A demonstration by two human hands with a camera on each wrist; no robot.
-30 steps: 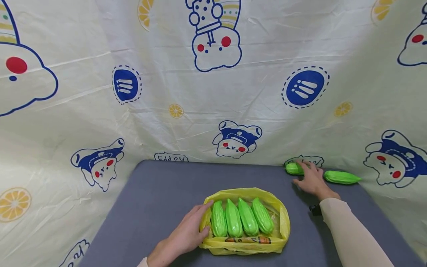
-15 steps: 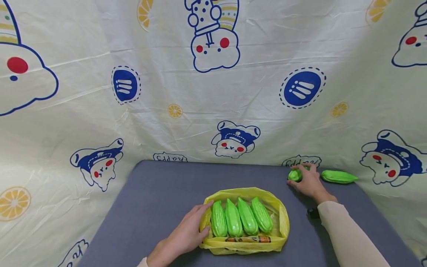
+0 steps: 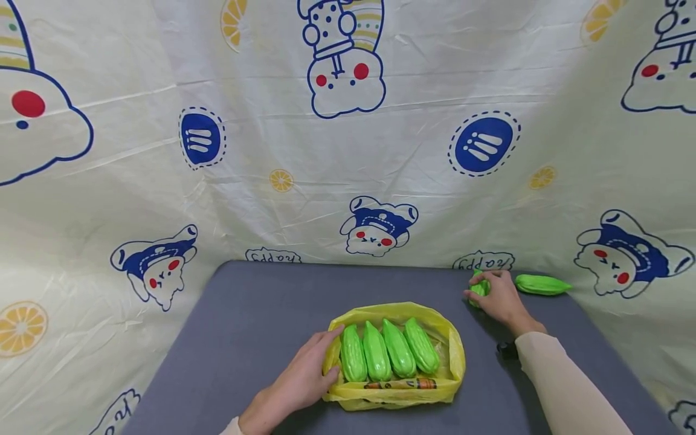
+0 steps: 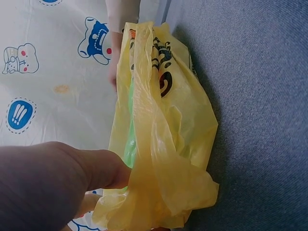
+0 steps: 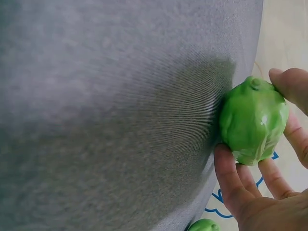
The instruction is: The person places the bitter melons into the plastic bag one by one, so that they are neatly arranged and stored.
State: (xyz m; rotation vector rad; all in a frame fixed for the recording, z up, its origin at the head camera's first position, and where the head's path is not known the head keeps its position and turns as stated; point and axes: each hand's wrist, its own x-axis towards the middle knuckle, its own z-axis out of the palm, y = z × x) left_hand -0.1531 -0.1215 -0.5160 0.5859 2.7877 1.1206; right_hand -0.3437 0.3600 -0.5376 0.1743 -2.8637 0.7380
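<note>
In the head view a yellow plastic bag (image 3: 399, 397) stands with its mouth spread, and several green bitter melons (image 3: 376, 353) lie side by side in it. My left hand (image 3: 301, 377) holds the bag's left rim; the left wrist view shows the thumb (image 4: 103, 168) against the yellow film, the other fingers mostly hidden. At the far right my right hand (image 3: 501, 299) grips another bitter melon (image 5: 255, 120) between thumb and fingers. That melon is close to the table surface; whether it touches is unclear.
One more bitter melon (image 3: 542, 284) lies right of my right hand, at the table's far edge. The dark grey table (image 3: 255, 320) ends against a white printed cloth (image 3: 326, 151) that hangs behind and at both sides.
My right hand has closed round the bitter melon, turned it from lying sideways to pointing away, and drawn it slightly nearer. My left hand stays on the bag. The view has shifted slightly.
</note>
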